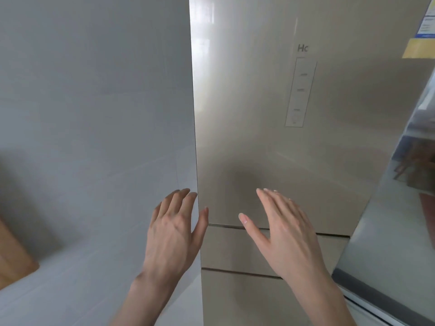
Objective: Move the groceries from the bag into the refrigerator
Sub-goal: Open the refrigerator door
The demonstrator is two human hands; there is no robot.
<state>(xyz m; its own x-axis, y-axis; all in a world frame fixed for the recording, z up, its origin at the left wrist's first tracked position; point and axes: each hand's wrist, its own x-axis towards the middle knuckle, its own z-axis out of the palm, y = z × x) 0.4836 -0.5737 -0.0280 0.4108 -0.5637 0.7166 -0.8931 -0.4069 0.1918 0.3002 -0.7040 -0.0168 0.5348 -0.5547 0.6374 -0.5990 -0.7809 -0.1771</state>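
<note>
Two bare hands raised before a closed appliance; contents listed by size.

Wall (pixel 94 114): pale grey tiled surface filling the left half of the view, meeting the appliance along a vertical edge.

Refrigerator (pixel 247 125): tall, glossy beige front, upper door closed, with two drawer fronts below it divided by dark horizontal seams. Partial lettering "Hc" sits near the top, above a narrow vertical control panel (pixel 300 92). Groceries and bag do not appear in view.

Reflective side panel (pixel 400 220): shiny metallic surface slanting along the right edge, mirroring blurred room shapes.

Stickers (pixel 421 38): blue-and-white label above a yellow one, upper right corner, print too blurred to read.

Wooden object (pixel 14 252): tan corner at the lower left edge, identity unclear.

Left hand (pixel 174 231): back toward the camera, fingers straight and slightly spread, holding nothing. Fingertips lie at the refrigerator's left edge, thumb overlapping the door front; whether it touches cannot be told.

Right hand (pixel 284 234): back toward the camera, fingers straight and together, thumb spread wide, holding nothing. It sits in front of the lower part of the upper door, across the first seam; contact with the surface cannot be told.
</note>
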